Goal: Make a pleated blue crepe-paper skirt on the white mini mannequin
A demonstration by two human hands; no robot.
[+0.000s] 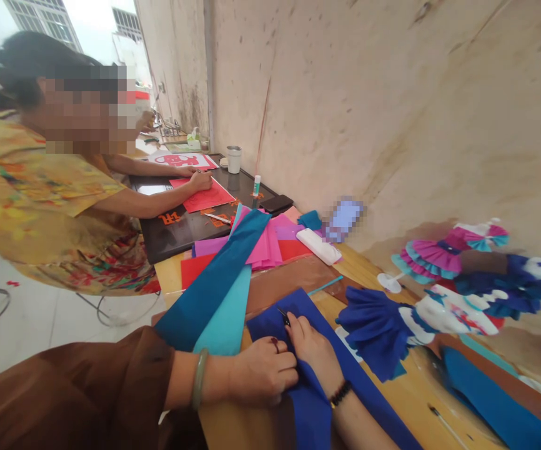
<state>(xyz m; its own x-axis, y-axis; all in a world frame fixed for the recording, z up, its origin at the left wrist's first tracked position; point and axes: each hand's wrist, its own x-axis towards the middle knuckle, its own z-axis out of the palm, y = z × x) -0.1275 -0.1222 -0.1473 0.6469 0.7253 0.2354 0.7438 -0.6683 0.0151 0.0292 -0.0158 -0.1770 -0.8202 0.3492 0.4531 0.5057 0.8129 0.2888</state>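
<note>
A deep blue sheet (364, 390), paper or thin cloth, lies across the wooden table below me, part of it folded up between my hands. My left hand (262, 370), with a green bangle at the wrist and a ring, has its fingers curled closed on the fold. Beside it, my right hand (316, 350), wearing a dark bead bracelet, is closed around a small black pointed tool (286, 317). Its tip points away from me over the sheet; most of it is hidden in the fingers. A teal strip (218, 281) and a light turquoise strip (228, 312) lie left of the sheet.
Ruffled paper dress figures (378, 325) lie at the right, near a blue strip (495, 387) and a thin brush-like stick (446, 425). A white case (318, 245) and a phone (344, 219) rest by the wall. At the left, another person works on red paper (209, 192) at a black table (158, 240).
</note>
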